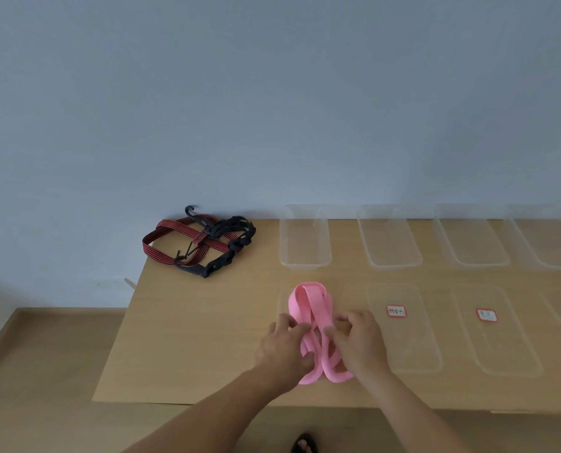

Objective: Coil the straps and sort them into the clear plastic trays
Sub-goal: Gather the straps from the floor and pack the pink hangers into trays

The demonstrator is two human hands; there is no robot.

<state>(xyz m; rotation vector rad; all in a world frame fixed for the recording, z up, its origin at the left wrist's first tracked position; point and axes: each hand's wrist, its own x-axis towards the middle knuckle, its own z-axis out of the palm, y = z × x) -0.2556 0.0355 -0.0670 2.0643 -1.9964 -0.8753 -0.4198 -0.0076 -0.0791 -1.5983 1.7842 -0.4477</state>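
Note:
A pink strap lies in loose loops over a clear flat lid or tray near the table's front. My left hand grips the loops from the left, thumb and fingers curled round them. My right hand pinches the loops from the right. At the table's back left lies a tangle of a red-and-black striped bungee strap with black hooks and a black notched strap. Several clear plastic trays stand along the back edge, the nearest just behind the pink strap.
Clear lids with red-bordered labels lie in the front row to the right. The wooden table stands against a pale blue wall. A lower wooden surface lies at the left. A sandalled foot shows below the table edge.

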